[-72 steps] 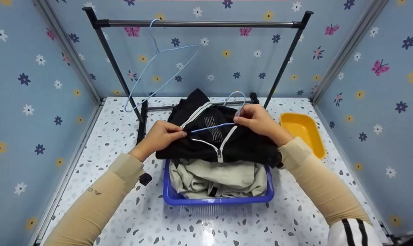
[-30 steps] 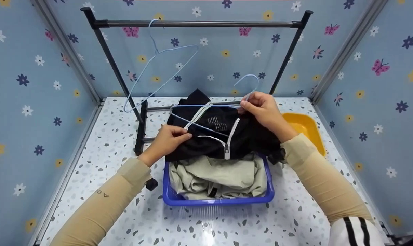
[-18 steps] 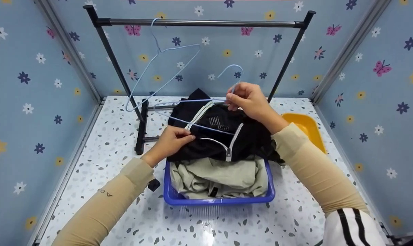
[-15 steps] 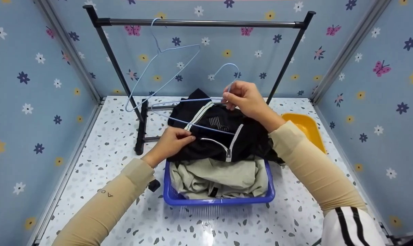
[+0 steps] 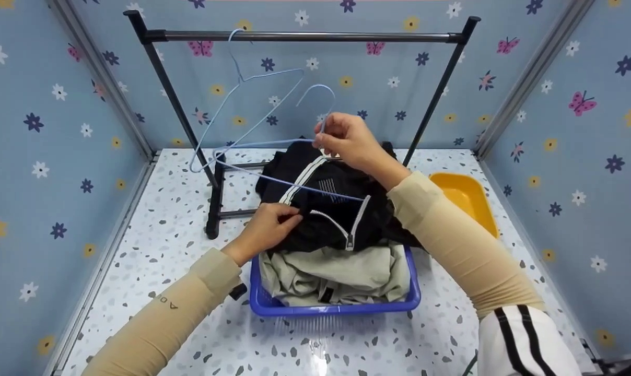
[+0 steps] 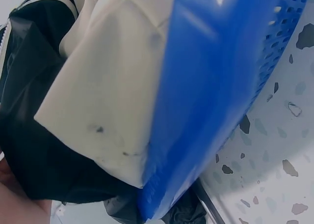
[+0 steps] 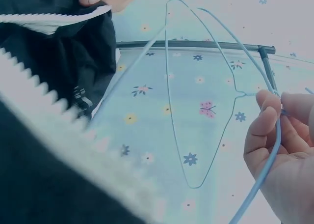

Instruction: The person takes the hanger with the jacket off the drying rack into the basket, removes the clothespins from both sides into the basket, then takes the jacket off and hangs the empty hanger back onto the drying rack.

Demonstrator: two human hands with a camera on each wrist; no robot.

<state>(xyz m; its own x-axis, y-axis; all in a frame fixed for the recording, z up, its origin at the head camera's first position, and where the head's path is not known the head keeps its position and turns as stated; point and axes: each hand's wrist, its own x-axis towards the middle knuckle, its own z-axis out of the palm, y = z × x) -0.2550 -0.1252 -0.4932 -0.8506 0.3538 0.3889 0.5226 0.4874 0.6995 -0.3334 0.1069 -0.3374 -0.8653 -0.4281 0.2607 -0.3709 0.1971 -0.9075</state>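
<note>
My left hand (image 5: 268,227) pinches the edge of a black zip jacket (image 5: 381,224) beside its neck opening. The jacket has white trim and a half-open white zip. My right hand (image 5: 349,141) holds a light blue wire hanger (image 5: 315,189) just under its hook, with the hook pointing up. One end of this hanger goes down into the neck opening and is hidden there; its other end sticks out to the left above the jacket. In the right wrist view, my fingertips (image 7: 269,106) pinch the hanger wire. The left wrist view shows the jacket (image 6: 34,165) draping by the basket.
A blue basket (image 5: 336,309) with a pale green garment (image 5: 347,266) in it stands under the jacket. Behind is a black clothes rack (image 5: 315,36), where a second blue hanger (image 5: 221,107) hangs at the left. A yellow tray (image 5: 469,198) lies to the right.
My right hand has raised the hanger and carried it left, so its left arm now extends out past the jacket. My left hand has let go of the hanger and pinches the jacket's edge.
</note>
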